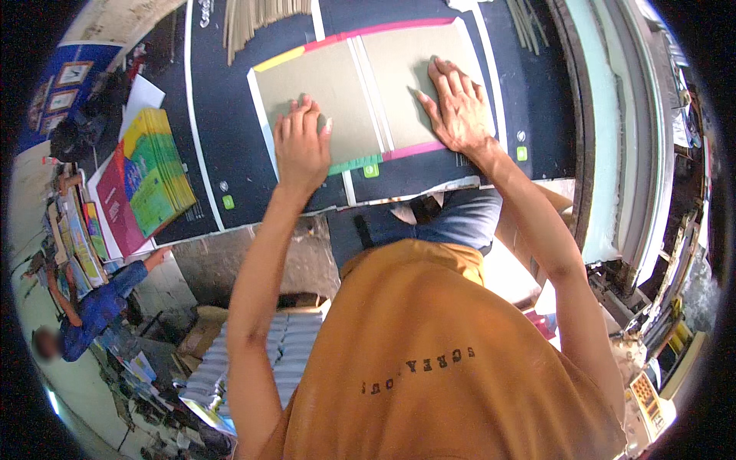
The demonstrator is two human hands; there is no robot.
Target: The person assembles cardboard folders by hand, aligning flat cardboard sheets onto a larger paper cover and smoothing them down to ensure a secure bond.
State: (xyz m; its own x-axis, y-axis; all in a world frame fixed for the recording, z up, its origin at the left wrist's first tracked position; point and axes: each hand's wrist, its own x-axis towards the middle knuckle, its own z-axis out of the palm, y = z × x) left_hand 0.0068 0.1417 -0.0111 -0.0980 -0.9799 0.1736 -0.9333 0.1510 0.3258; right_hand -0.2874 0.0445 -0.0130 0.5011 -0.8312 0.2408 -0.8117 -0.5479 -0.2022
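Neither grip is closing on anything: the left hand [300, 146] and right hand [458, 107] are pressing flat, fingers spread, on the two grey board panels [353, 88]. Those panels are lying side by side on a pink-edged cover sheet [418, 149] on the dark desk [230, 153]. A stack of colourful covers [157, 169] is sitting well to the left.

Two cardboard panels [376, 92] lie side by side at the tabletop [230, 138] middle, a booklet stack [157, 169] near its left edge.
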